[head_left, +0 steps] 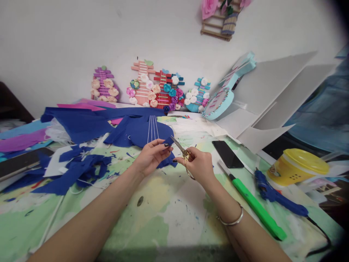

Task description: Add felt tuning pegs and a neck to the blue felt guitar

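Note:
My left hand [154,154] pinches a small piece of dark blue paper or felt [169,142] between thumb and fingers. In my right hand [200,165] is a pair of gold-handled scissors [181,147], its tips pointing at that piece. Whether the blades touch it I cannot tell. Just behind both hands lies a dark blue guitar-shaped body [136,133] with several white strings across it. Blue scraps [167,162] lie under my left hand.
Right of my hands are a black phone [227,154], a green utility knife [259,207], a blue glue gun [278,196] and a yellow lidded tub [298,166]. A heap of blue scraps [79,167] lies left. Decorated mini guitars [163,89] stand along the wall.

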`<move>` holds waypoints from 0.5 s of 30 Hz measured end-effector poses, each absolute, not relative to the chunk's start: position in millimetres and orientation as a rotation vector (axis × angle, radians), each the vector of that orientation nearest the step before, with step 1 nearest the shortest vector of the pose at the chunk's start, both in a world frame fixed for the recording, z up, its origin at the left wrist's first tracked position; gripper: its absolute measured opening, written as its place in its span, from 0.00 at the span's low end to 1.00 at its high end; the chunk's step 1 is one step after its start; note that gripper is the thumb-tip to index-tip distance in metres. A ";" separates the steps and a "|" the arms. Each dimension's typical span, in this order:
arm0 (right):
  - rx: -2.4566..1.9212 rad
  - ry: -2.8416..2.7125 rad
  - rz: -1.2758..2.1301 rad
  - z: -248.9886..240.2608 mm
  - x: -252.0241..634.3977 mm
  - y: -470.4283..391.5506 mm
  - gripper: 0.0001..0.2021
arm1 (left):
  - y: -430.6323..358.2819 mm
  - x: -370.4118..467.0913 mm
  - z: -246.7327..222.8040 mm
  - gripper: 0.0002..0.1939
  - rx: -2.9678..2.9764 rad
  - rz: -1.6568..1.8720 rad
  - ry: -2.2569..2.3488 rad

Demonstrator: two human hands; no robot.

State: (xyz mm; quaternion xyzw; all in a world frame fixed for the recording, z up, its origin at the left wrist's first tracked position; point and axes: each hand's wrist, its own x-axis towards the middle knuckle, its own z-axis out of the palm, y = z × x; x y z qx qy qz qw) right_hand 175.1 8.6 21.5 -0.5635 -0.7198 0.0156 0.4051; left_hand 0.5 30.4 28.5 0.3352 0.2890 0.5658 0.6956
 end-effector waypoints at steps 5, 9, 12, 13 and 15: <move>-1.436 -1.815 0.045 21.2 176.6 9.3 0.26 | 30.9 -0.1 26.9 0.07 0.758 1.258 0.658; -1.438 -1.812 0.051 20.7 177.4 9.8 0.26 | 31.4 -0.4 26.2 0.07 0.759 1.258 0.658; -1.444 -1.800 0.040 20.8 178.0 10.1 0.26 | 31.3 0.0 27.3 0.08 0.750 1.265 0.663; -1.444 -1.788 0.048 21.1 178.2 10.0 0.26 | 31.0 0.2 27.9 0.08 0.750 1.267 0.664; -1.431 -1.755 0.079 22.0 178.5 9.5 0.25 | 30.2 0.3 29.1 0.08 0.754 1.270 0.663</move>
